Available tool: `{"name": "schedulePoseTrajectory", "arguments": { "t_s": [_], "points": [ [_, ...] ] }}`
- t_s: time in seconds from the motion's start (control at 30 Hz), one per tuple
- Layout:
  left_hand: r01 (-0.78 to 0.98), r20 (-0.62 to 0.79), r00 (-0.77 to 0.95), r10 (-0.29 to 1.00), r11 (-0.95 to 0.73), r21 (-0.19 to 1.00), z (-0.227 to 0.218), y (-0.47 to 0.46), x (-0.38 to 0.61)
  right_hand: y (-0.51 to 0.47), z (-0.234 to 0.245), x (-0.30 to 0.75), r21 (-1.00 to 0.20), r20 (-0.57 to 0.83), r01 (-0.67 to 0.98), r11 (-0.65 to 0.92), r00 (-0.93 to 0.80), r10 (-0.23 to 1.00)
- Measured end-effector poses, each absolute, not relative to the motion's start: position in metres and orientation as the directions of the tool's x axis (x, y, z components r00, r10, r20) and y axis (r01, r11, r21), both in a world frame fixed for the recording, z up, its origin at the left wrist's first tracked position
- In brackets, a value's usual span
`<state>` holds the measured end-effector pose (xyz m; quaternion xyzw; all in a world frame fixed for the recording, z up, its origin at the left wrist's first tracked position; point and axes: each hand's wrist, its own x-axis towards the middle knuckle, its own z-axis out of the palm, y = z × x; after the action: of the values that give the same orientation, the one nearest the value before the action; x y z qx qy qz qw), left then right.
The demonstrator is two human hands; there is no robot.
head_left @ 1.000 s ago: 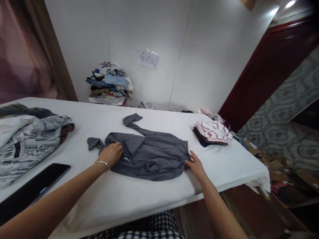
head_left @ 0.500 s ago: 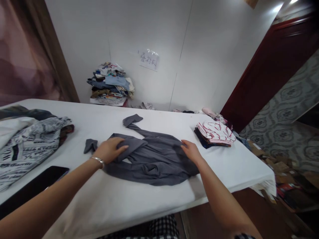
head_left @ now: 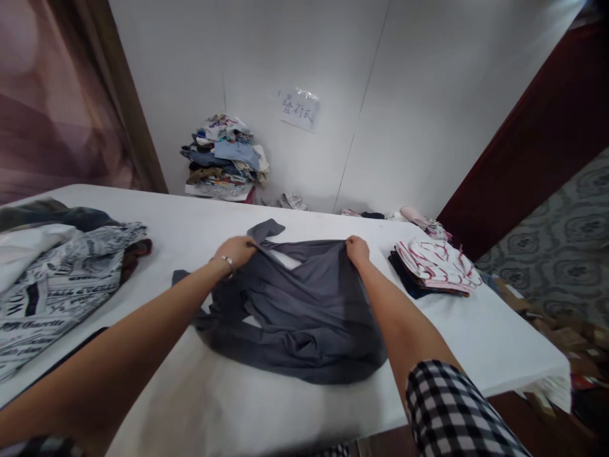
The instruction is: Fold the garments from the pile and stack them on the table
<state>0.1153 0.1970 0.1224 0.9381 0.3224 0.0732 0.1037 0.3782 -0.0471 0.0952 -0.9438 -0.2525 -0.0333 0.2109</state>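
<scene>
A dark grey long-sleeved garment (head_left: 304,311) lies crumpled on the white-covered table (head_left: 190,397), its far edge lifted off the cloth. My left hand (head_left: 239,252), with a bracelet at the wrist, is closed on the far left part of that edge. At the far right part, my right hand (head_left: 358,249) pinches the fabric. Between the two hands the edge is stretched, and white cloth shows through a gap beneath it. One sleeve end sticks out beyond my left hand; another lies to its left, partly hidden by my forearm.
Left on the table is a heap of clothes with a newspaper-print garment (head_left: 76,279). A folded stack topped by a red-and-white garment (head_left: 438,263) sits at the right. Behind the table rises a tall clothes pile (head_left: 228,158). A handwritten sign (head_left: 299,109) hangs on the wall.
Both hands have moved to the far edge of the grey garment, closed on it and raised it. The fabric between them is now pulled up and stretched. The view has shifted slightly.
</scene>
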Motion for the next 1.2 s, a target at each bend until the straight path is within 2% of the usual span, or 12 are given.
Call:
{"name": "schedulePoseTrajectory", "arguments": {
  "t_s": [0.13,0.27,0.37,0.57,0.63,0.73,0.8,0.9,0.97,1.03,1.13,1.2],
  "points": [
    [0.684,0.16,0.646,0.747,-0.658,0.314,0.128,0.232,0.136,-0.065,0.104,0.403,-0.441,0.22,0.436,-0.784,0.9,0.377],
    [0.572,0.277,0.7,0.658,-0.75,0.332,0.105,0.227,0.115,-0.118,0.085,0.394,-0.481,0.202,0.471,-0.739,0.88,0.43],
    [0.515,0.254,0.765,0.591,-0.8,0.309,0.087,0.213,0.077,-0.175,0.057,0.368,-0.55,0.165,0.463,-0.695,0.876,0.454],
    [0.584,0.061,0.777,0.627,-0.754,0.3,0.057,0.194,0.019,-0.247,0.012,0.294,-0.748,0.119,0.297,-0.593,0.94,0.321],
    [0.559,0.104,0.797,0.595,-0.792,0.245,0.048,0.188,0.015,-0.249,0.01,0.27,-0.791,0.116,0.29,-0.538,0.935,0.335],
    [0.487,0.28,0.806,0.521,-0.854,0.186,0.04,0.17,0.014,-0.247,0.015,0.243,-0.772,0.167,0.355,-0.527,0.913,0.372],
    [0.419,0.336,0.821,0.461,-0.887,0.192,0.039,0.155,0.01,-0.246,0.018,0.229,-0.694,0.271,0.475,-0.541,0.869,0.414],
    [0.358,0.292,0.861,0.417,-0.904,0.236,0.041,0.133,-0.005,-0.246,0.023,0.21,-0.502,0.443,0.665,-0.554,0.747,0.495],
    [0.355,0.246,0.879,0.408,-0.905,0.233,0.043,0.122,-0.02,-0.241,0.024,0.195,-0.419,0.498,0.747,-0.517,0.665,0.557],
    [0.367,0.194,0.895,0.402,-0.91,0.193,0.048,0.116,-0.036,-0.23,0.025,0.177,-0.419,0.507,0.816,-0.398,0.574,0.643],
    [0.417,0.041,0.904,0.425,-0.9,0.127,0.064,0.109,-0.052,-0.205,0.028,0.148,-0.503,0.464,0.847,-0.171,0.432,0.774],
    [0.463,0.0,0.884,0.468,-0.874,0.148,0.082,0.098,-0.054,-0.185,0.031,0.132,-0.57,0.422,0.818,-0.078,0.373,0.826]
  ]
}}
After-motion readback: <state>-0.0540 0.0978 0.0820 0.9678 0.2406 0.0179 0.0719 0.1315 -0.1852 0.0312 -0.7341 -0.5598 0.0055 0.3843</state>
